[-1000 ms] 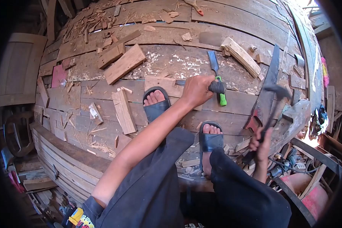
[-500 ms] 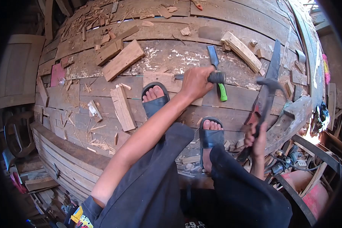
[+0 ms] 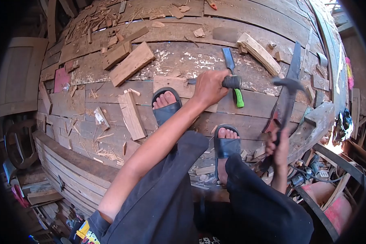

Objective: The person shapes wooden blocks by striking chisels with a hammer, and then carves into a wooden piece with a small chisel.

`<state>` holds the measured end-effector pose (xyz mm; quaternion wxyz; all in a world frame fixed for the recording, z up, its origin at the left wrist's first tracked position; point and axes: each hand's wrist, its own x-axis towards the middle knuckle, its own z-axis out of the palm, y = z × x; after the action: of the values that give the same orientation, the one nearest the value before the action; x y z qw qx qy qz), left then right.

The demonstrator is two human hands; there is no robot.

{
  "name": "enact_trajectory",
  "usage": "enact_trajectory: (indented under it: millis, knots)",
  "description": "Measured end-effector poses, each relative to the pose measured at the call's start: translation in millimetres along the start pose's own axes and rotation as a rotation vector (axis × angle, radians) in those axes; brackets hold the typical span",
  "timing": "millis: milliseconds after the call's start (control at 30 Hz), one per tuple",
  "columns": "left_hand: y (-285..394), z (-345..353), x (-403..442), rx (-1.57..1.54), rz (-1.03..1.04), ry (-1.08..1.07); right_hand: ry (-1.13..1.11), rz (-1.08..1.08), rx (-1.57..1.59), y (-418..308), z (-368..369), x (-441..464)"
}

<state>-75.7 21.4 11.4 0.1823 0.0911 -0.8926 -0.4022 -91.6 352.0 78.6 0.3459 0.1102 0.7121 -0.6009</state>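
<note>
My left hand (image 3: 211, 87) is closed round the dark handle of a chisel (image 3: 232, 82), whose blade lies against a flat wood piece (image 3: 165, 83) beside my left sandal. Just beyond that hand lies another chisel (image 3: 228, 60), blue-bladed, near a green handle (image 3: 238, 98). At the right, my right hand (image 3: 278, 148) is wrapped round the dark handle of a hammer (image 3: 290, 84), its head raised over a handsaw (image 3: 295, 61) with a red handle. The hammer is slightly blurred.
Wood blocks (image 3: 132, 64) and another split block (image 3: 131, 115) lie on the plank floor (image 3: 171, 36) among shavings. A long block (image 3: 259, 54) sits at the upper right. Stacked boards (image 3: 73, 171) are at the lower left; a power tool and scraps lie at the lower right.
The hammer and my right hand have shifted slightly, and the hammer's head now stands further up and left than a second ago. My left hand keeps its hold; the view has tilted a little.
</note>
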Motion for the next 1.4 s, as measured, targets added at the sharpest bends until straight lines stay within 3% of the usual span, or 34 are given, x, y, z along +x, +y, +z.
enact_trajectory:
  millis: [133,233,267,300,333,400,467,600,700,733,767,800,833,933,1067,1133,1200,1233,1267,1300,1400]
  knots:
    - [-1,0,-1,0.000,-0.021,-0.010,-0.017,-0.256,0.366,-31,-10,-6]
    - [-1,-1,0,0.012,-0.036,-0.015,0.013,-0.218,0.395,-2,21,-4]
    - [-1,-2,0,0.027,-0.051,-0.026,-0.025,-0.093,0.199,8,32,-7]
    - [-1,-1,-1,0.040,-0.065,-0.044,-0.123,0.071,-0.214,16,34,0]
    - [1,0,-5,0.053,-0.057,-0.067,-0.233,0.029,-0.197,25,36,0]
    - [-1,-3,-5,0.085,-0.018,-0.096,-0.161,0.161,-0.108,19,27,-5]
    - [-2,-3,-2,0.080,-0.051,-0.097,-0.111,0.137,0.027,15,10,-10]
    - [1,-6,1,0.049,-0.075,-0.052,-0.001,-0.207,0.309,-11,-13,-9]
    - [3,-4,3,0.028,-0.073,-0.034,0.057,-0.258,0.440,-19,22,-8]
    - [2,-5,4,0.023,-0.070,-0.024,-0.028,-0.247,0.411,-3,28,0]
    - [-1,-6,3,0.034,-0.077,-0.013,0.001,-0.177,0.116,19,35,5]
    - [-4,-4,0,0.041,-0.084,-0.006,-0.178,-0.065,-0.222,25,45,13]
    - [-5,-1,-1,0.047,-0.085,0.000,-0.340,0.032,-0.029,28,47,11]
    - [-6,-2,1,0.043,-0.050,-0.064,-0.214,0.012,-0.177,8,5,5]
    - [-7,1,0,0.049,-0.070,-0.035,-0.047,-0.152,0.163,-37,-23,-17]
    - [-8,0,-2,0.026,-0.069,-0.033,-0.096,-0.301,0.453,-45,-9,-13]
    - [-7,0,1,0.018,-0.075,-0.023,0.064,-0.331,0.547,-29,33,-5]
    - [-5,0,1,0.021,-0.086,-0.020,0.011,-0.245,0.508,-3,40,3]
    - [-5,-2,1,0.025,-0.095,-0.017,0.016,-0.139,0.062,18,41,5]
    - [-6,-1,-2,0.042,-0.089,-0.024,-0.225,-0.014,-0.276,17,44,5]
    - [-9,-3,1,0.066,-0.060,-0.038,-0.155,0.085,-0.097,19,24,11]
